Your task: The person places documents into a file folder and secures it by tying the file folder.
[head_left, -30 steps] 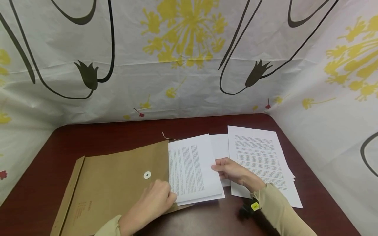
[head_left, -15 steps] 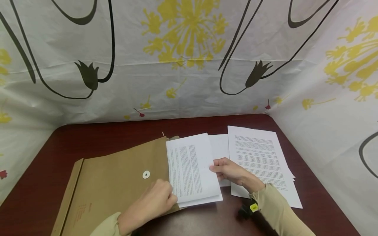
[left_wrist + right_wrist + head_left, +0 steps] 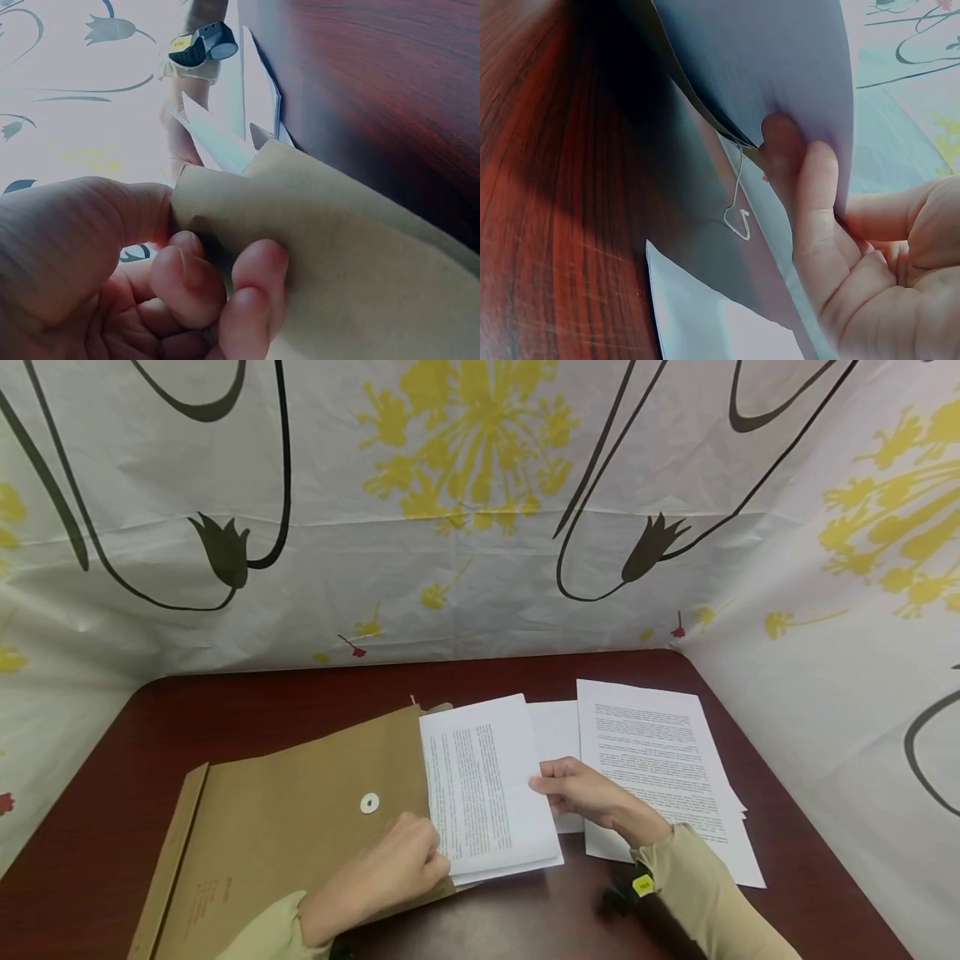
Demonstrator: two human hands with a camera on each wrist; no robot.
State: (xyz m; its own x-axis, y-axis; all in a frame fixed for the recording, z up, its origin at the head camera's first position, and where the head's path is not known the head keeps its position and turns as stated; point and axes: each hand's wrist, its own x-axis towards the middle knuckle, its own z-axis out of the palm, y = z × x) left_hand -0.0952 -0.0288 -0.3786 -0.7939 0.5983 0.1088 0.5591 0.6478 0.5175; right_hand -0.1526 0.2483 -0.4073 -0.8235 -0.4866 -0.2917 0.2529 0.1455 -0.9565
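A brown paper envelope (image 3: pixel 300 802) with a white button (image 3: pixel 370 802) lies at the left of the table, its mouth toward the right. My left hand (image 3: pixel 397 864) pinches the envelope's near edge by the mouth; in the left wrist view the thumb and curled fingers (image 3: pixel 259 270) grip the brown paper (image 3: pixel 352 247). Several printed sheets (image 3: pixel 480 785) stick out of the mouth, their left part hidden inside. My right hand (image 3: pixel 581 789) pinches their right edge, thumb on top. From below, the right wrist view has the fingers (image 3: pixel 817 187) under the sheets (image 3: pixel 772 60).
More printed sheets (image 3: pixel 652 760) lie on the dark red table (image 3: pixel 262 710) at the right, overlapping a blank-looking sheet (image 3: pixel 558 727). A white string (image 3: pixel 735 195) hangs from the envelope. A patterned white cloth (image 3: pixel 480 610) stands behind and at the sides.
The sheets and right hand have shifted slightly left, with the sheets' far edge a little higher. The envelope's mouth edge has moved slightly left too. The left hand keeps its hold.
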